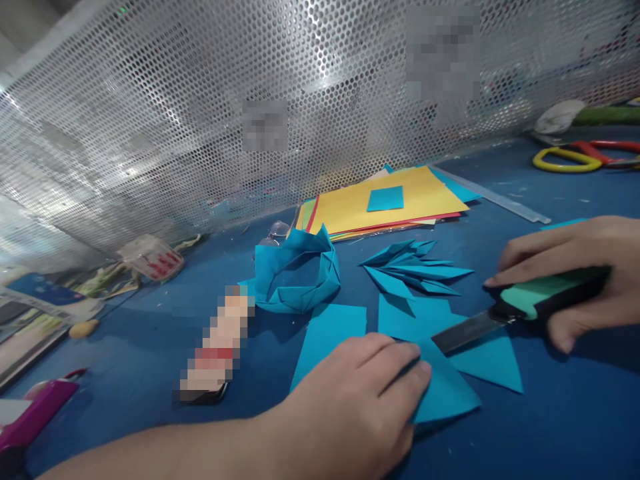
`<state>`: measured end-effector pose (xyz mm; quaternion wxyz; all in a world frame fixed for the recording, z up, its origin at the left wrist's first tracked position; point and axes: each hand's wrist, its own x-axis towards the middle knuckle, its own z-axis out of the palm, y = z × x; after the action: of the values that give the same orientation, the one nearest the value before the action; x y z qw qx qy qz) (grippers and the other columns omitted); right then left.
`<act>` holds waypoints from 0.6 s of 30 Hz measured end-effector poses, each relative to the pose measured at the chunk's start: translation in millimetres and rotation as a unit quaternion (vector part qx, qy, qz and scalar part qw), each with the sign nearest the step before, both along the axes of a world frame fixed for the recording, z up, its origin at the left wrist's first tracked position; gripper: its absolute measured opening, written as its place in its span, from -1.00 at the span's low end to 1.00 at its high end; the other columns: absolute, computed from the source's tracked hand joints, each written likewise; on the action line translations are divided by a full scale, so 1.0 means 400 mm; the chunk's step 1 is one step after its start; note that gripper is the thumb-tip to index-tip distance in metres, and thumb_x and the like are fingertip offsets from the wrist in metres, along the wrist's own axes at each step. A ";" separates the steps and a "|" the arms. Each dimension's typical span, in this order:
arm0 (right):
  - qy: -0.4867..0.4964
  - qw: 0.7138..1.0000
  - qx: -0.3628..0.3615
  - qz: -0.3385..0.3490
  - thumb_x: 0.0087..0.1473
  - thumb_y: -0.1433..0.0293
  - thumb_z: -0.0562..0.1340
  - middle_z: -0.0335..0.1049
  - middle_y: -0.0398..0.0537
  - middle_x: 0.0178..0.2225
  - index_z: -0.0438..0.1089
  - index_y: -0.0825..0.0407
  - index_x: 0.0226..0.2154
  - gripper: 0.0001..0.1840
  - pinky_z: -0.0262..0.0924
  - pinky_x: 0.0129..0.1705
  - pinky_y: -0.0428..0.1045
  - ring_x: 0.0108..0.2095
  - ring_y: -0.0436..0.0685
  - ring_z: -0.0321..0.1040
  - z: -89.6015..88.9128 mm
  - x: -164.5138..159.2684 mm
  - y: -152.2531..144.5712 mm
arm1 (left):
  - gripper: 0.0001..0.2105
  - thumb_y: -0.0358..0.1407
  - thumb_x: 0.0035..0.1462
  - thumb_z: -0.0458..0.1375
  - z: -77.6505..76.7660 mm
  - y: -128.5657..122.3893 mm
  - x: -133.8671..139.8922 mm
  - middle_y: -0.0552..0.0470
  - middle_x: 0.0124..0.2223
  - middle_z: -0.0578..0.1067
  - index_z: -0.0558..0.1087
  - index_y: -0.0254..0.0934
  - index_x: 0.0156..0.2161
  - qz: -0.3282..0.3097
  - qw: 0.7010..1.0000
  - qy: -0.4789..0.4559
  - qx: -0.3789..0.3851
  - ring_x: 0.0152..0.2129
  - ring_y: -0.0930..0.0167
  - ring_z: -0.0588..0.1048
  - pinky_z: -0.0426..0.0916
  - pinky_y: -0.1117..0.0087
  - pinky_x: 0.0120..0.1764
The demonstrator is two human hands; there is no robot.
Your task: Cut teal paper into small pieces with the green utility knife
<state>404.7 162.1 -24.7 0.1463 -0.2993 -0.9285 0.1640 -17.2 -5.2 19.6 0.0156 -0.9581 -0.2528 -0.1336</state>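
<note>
While the right hand [595, 283] at three o'clock closes round one green-and-black knife [533, 298], its single blade [467, 331] points toward nine and meets one folded blue paper piece [447, 393] between four and five o'clock, and just how deep it sits among the layers I can't tell you. Between five and six, the left hand [360, 400] bears down on that same piece, fingers laid over its edge; whether the thumb pinches from below, I cannot tell, it's hidden. More flat blue around them: one sheet [327, 340] near the left knuckles, at twelve o'clock from that hand, and one pointed flap [500, 363] under the knife at four, overlaps making an exact sheet count impossible. Just off centre toward seven stands one folded blue ring [313, 300], and between three and four lies one spiky cluster [415, 270] of folded blue points. Up at two, it's one stack of coloured sheets [340, 210], yellow on top, carrying one small blue rectangle [385, 199]. Between two and three: one translucent strip [505, 199] and two scissor loops [565, 168], one yellow, one red. Toward eight, one pixelated slab [217, 353]; at nine, one clear container [153, 259] with red markings.
</note>
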 end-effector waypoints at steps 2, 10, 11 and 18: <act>-0.007 1.000 -0.007 0.011 0.23 -0.67 0.43 0.87 -0.23 0.04 0.88 -0.57 0.09 -0.23 0.63 -0.15 0.14 -0.13 0.30 0.86 -0.008 0.008 -0.002 | -0.64 -0.39 0.83 0.13 -0.007 -0.003 0.008 -0.26 0.26 0.89 0.76 -0.49 0.34 -0.004 0.998 -0.017 0.063 0.21 0.19 0.87 0.76 0.29 0.32; -0.019 0.996 0.072 -0.039 0.50 -0.28 0.40 0.75 -0.33 0.40 0.60 -0.91 0.44 -0.47 0.82 -0.01 0.19 0.19 0.43 0.87 -0.054 0.055 -0.034 | -0.62 -0.37 0.88 0.10 -0.032 -0.026 0.018 -0.12 0.22 0.91 0.81 -0.42 0.26 -0.006 0.985 0.007 0.174 0.08 0.25 0.91 0.76 0.35 0.21; -0.010 0.995 0.095 -0.040 0.51 -0.25 0.38 0.74 -0.34 0.42 0.56 -0.94 0.47 -0.45 0.85 -0.03 0.21 0.19 0.45 0.87 -0.057 0.053 -0.039 | -0.64 -0.32 0.89 0.13 -0.037 -0.031 0.018 -0.15 0.24 0.90 0.80 -0.44 0.29 -0.008 0.984 0.020 0.178 0.13 0.23 0.91 0.75 0.35 0.25; 0.014 0.995 0.098 -0.015 0.55 -0.10 0.38 0.77 -0.26 0.36 0.54 -0.86 0.52 -0.42 0.84 0.06 0.15 0.15 0.43 0.87 -0.046 -0.016 -0.094 | -0.77 -0.36 0.81 0.29 -0.084 -0.061 0.035 -0.06 0.24 0.90 0.83 -0.34 0.25 0.032 0.966 0.047 0.252 0.11 0.20 0.93 0.82 0.33 0.11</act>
<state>398.3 124.4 -43.1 0.1902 -0.2952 -0.9333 0.0743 -3.3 -29.7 -13.9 0.2724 -0.9200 -0.2400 -0.1475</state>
